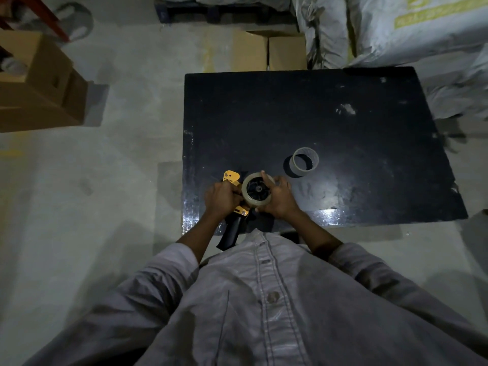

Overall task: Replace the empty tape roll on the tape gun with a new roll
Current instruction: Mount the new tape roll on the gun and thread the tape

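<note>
Tape roll (pixel 257 192) on gun (pixel 232 180), right hand (pixel 280 198) gripping

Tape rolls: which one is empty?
The bare cardboard ring lying alone on the black table. The other roll sits on the tape gun.

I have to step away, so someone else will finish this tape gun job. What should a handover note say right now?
Left hand: grips the yellow and black tape gun by its body, above the near edge of the black table.
Right hand: wrapped around the new clear tape roll, which sits on the gun's black hub.
The empty grey cardboard core stands on the table, apart from the gun.
Done: old core off, new roll on the hub.
Left: check that the roll is fully seated, then thread the tape end through to the blade; whether that has begun cannot be seen.
</note>
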